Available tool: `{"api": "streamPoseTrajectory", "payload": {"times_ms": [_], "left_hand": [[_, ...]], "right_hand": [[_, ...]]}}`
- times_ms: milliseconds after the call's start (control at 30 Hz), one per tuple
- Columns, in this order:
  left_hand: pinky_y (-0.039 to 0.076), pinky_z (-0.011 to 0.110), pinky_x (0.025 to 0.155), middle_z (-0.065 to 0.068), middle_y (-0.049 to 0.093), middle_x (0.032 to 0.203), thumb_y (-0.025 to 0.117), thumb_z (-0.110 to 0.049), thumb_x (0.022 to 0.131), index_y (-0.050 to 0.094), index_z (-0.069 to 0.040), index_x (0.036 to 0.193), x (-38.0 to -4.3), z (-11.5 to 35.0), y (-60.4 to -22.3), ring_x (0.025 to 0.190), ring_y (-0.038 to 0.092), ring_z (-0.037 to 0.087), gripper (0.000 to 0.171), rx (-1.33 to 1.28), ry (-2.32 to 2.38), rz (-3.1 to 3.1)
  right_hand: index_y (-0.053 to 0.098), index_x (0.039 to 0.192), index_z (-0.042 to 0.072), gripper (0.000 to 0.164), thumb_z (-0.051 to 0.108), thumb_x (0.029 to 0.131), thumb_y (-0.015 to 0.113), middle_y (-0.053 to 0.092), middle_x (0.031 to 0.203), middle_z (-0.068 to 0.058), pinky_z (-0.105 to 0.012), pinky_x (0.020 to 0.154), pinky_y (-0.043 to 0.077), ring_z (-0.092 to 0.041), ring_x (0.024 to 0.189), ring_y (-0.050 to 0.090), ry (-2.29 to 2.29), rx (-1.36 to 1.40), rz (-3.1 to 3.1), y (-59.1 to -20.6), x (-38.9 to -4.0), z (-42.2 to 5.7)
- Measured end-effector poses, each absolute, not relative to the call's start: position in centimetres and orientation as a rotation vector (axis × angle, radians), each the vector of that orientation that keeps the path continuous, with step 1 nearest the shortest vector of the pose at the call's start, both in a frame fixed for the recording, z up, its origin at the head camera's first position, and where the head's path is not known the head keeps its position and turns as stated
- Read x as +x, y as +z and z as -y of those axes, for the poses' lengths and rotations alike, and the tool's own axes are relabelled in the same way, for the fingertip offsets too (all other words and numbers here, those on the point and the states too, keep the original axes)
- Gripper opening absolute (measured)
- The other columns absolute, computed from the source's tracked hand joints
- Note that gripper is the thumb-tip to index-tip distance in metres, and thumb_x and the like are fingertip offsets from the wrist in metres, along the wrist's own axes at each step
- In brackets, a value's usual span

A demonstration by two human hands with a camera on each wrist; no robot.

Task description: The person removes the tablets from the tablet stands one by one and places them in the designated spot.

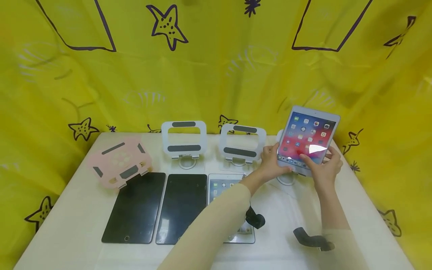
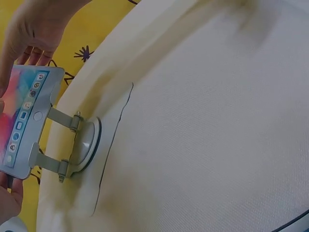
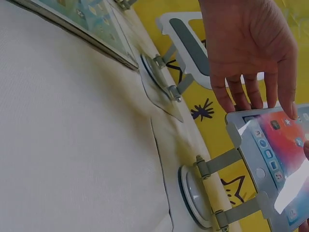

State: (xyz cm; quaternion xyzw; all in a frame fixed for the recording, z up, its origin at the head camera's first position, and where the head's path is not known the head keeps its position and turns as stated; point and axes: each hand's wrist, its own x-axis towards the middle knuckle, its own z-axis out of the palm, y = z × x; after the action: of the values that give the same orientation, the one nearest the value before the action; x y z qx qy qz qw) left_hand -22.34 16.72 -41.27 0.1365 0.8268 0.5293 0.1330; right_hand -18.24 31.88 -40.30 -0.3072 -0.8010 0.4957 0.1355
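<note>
In the head view a white tablet [image 1: 305, 137] with app icons on its screen leans on a stand at the table's right end. My left hand [image 1: 270, 163] holds its left edge, fingers behind and thumb near the lower front. At the right edge, my right hand [image 1: 325, 170] grips it, thumb over the lower screen. Both wrist views show the tablet's lower edge in the two metal hooks of the stand [image 3: 231, 164]. The stand's round base [image 2: 87, 145] rests on the table. Most of the stand's back plate is hidden behind the tablet.
Two white stands [image 1: 184, 148] [image 1: 241, 152] and a pink stand [image 1: 119, 161] stand along the back of the white table [image 1: 276, 247]. In front lie two dark-screened tablets [image 1: 135, 210] [image 1: 182, 206] and a white one [image 1: 219, 183], partly under my left arm. A yellow patterned curtain [image 1: 209, 82] hangs behind.
</note>
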Motion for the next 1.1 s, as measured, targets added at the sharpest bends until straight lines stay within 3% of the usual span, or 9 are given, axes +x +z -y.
{"api": "streamPoseTrajectory", "payload": {"times_ms": [167,300,533,633,900,1100], "left_hand": [[0.039,0.023,0.095,0.004,0.038,0.127,0.076,-0.016,0.078,0.034,-0.014,0.142,-22.5,-16.6,-41.4,0.115,0.037,0.013,0.077,0.382,1.632,-2.365],[0.039,0.018,0.090,0.002,0.041,0.118,0.071,-0.010,0.082,0.036,-0.010,0.139,-22.7,-16.1,-41.7,0.106,0.042,0.011,0.067,0.412,1.735,-2.256],[0.038,0.018,0.093,0.003,0.041,0.117,0.065,-0.011,0.088,0.037,-0.009,0.135,-22.9,-15.9,-41.9,0.105,0.042,0.010,0.055,0.510,1.741,-2.248],[0.039,0.020,0.096,0.005,0.044,0.121,0.062,-0.011,0.090,0.036,-0.009,0.133,-22.9,-16.0,-41.6,0.107,0.046,0.011,0.050,0.583,1.697,-2.292],[0.045,0.017,0.076,-0.001,0.056,0.118,0.064,-0.020,0.090,0.035,-0.021,0.142,-22.0,-16.3,-41.6,0.100,0.057,0.008,0.060,0.836,1.364,-2.792],[0.042,0.014,0.059,0.000,0.056,0.112,0.064,-0.022,0.090,0.033,-0.021,0.142,-21.5,-16.3,-41.8,0.092,0.061,0.011,0.061,0.974,1.258,-3.027]], "right_hand": [[0.010,0.147,0.027,0.086,0.039,0.084,0.068,0.025,0.139,-0.004,-0.026,0.099,0.040,-0.009,0.114,0.029,1.542,-0.802,2.259,-40.6,-17.9,-32.1],[0.009,0.142,0.032,0.083,0.029,0.085,0.070,0.032,0.133,0.002,-0.027,0.101,0.041,-0.007,0.118,0.033,1.636,-0.716,2.157,-40.9,-17.6,-31.9],[0.016,0.137,0.028,0.078,0.018,0.083,0.071,0.038,0.119,0.008,-0.011,0.083,0.045,-0.007,0.112,0.041,1.633,-0.549,1.993,-42.3,-17.5,-31.9],[0.020,0.136,0.026,0.074,0.016,0.084,0.071,0.040,0.112,0.010,-0.011,0.083,0.043,-0.007,0.106,0.044,1.556,-0.490,1.939,-42.9,-17.4,-32.0],[0.025,0.137,0.022,0.074,0.015,0.081,0.074,0.044,0.099,0.017,-0.008,0.074,0.042,-0.003,0.087,0.048,1.375,-0.478,1.948,-43.2,-16.6,-32.3],[0.028,0.137,0.020,0.075,0.014,0.079,0.076,0.045,0.095,0.017,-0.005,0.071,0.044,-0.003,0.082,0.049,1.318,-0.485,1.964,-43.0,-15.9,-31.9]]}}
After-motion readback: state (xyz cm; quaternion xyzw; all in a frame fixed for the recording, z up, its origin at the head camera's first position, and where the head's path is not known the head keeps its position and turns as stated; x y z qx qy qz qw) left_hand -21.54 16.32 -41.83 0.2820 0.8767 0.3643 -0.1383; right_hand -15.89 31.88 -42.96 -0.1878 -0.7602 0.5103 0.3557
